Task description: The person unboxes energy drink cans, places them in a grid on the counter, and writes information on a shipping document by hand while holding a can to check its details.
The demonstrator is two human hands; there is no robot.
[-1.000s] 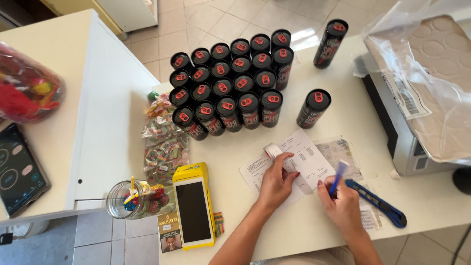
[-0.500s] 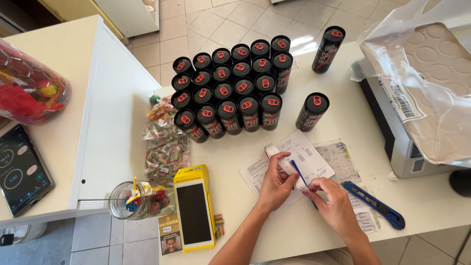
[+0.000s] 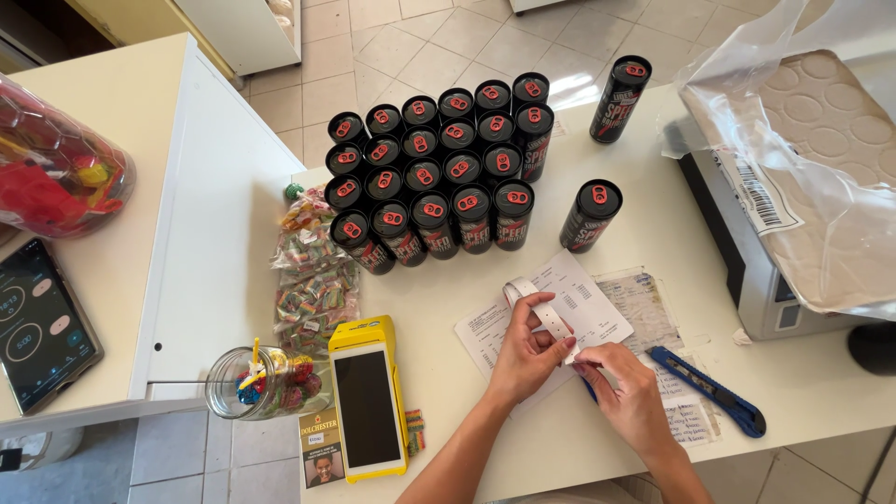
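Now both hands (image 3: 579, 369) on label strip (image 3: 541, 311).

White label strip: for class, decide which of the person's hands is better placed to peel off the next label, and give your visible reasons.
Probably the right hand: its fingertips pinch the near end of the white label strip, while the left hand steadies it over the printed paper.

Blue pen (image 3: 590, 389) mostly hidden beneath hands, candy bag (image 3: 56, 168) cut by left edge

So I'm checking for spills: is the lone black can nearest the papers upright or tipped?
Upright. The can stands on its base, its red pull-tab top facing up.
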